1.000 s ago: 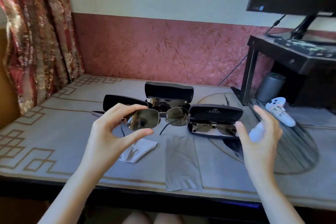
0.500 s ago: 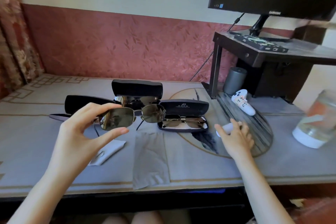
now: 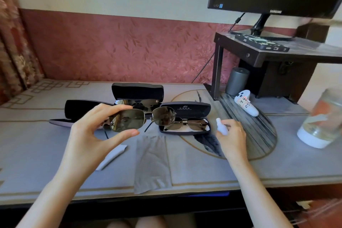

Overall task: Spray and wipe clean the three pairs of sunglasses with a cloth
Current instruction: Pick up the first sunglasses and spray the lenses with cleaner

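My left hand (image 3: 87, 135) pinches the left lens rim of metal-framed sunglasses (image 3: 142, 119) and holds them up above the table. My right hand (image 3: 231, 135) grips a small white spray bottle (image 3: 221, 128) just above the table, right of the cases. A second pair of sunglasses (image 3: 187, 123) lies in an open dark case (image 3: 185, 110). A third pair (image 3: 137, 102) sits in the open black case (image 3: 137, 92) behind. A grey cloth (image 3: 150, 161) lies flat near the table's front edge. A white cloth (image 3: 112, 155) lies partly under my left hand.
An open empty black case (image 3: 79, 107) lies at the left. A white controller (image 3: 246, 102) and grey cylinder (image 3: 236, 81) sit by a black monitor stand (image 3: 259, 52). A glass jar (image 3: 322, 122) stands at the right. The table edge (image 3: 185, 193) runs along the front.
My right hand dropped onto the white spray bottle and closed around it. The view swung right. My left hand keeps holding the sunglasses up.
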